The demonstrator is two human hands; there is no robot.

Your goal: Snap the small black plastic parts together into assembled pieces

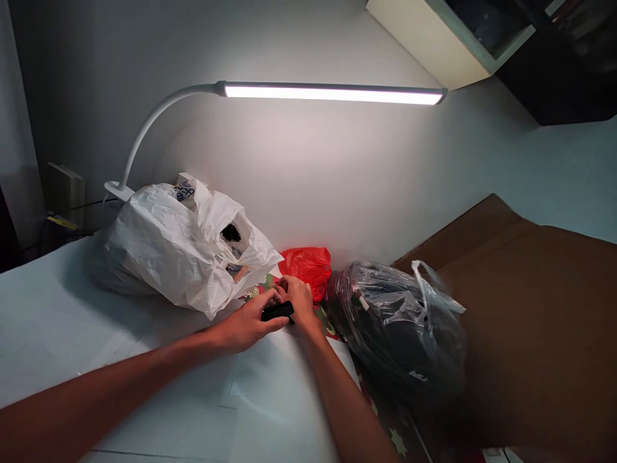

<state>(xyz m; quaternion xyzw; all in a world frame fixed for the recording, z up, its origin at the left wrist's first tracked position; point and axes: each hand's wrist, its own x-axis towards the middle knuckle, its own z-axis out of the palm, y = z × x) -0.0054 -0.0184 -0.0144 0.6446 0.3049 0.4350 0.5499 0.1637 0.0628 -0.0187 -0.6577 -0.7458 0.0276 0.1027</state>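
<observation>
My left hand is closed on a small black object, with the thumb along its lower edge and the fingers behind it. Close against it, my right hand has its fingers bent down beside the object's far side; what they hold, if anything, is hidden. Both hands are low over the far edge of the white table surface. A red plastic bag lies just beyond them. To their left rests a full white plastic bag, its mouth open toward the hands.
A clear bag with dark contents stands right of my hands, beside a large brown cardboard panel. A lit lamp arches over from the left. A cabinet hangs at the upper right.
</observation>
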